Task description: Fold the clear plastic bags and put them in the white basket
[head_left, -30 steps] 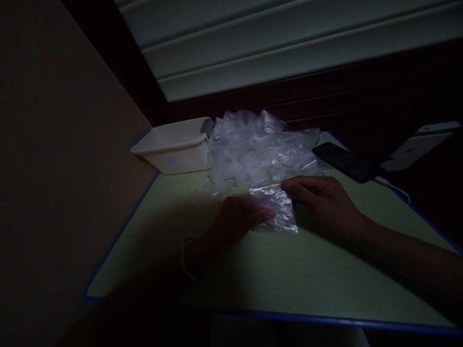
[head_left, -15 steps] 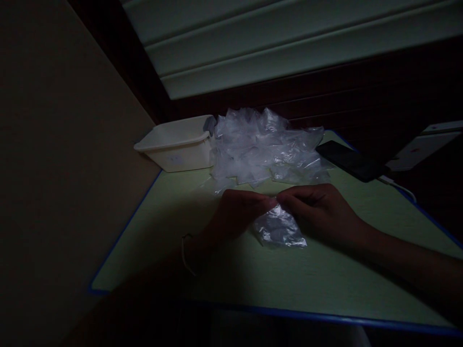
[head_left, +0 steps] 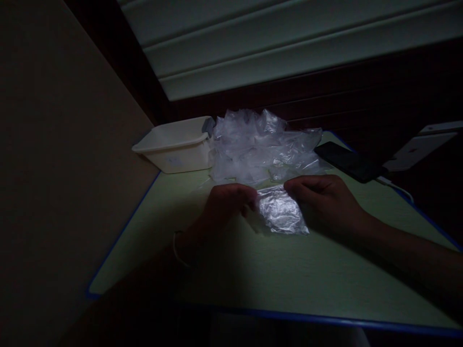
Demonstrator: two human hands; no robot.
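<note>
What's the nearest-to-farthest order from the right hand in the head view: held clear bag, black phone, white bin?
1. Held clear bag: pinched by the right hand, on that hand's left.
2. Black phone: just beyond the hand, toward the right.
3. White bin: far left, at the back of the table.

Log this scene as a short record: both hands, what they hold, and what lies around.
Left hand: pinches the near bag's upper edge at its left
Right hand: pinches the same edge at its right
Held: clear plastic bag
Beyond: pile of clear bags
Left of pile: white bin
Right of pile: dark phone-like device
Surface: pale green, blue-edged table
</note>
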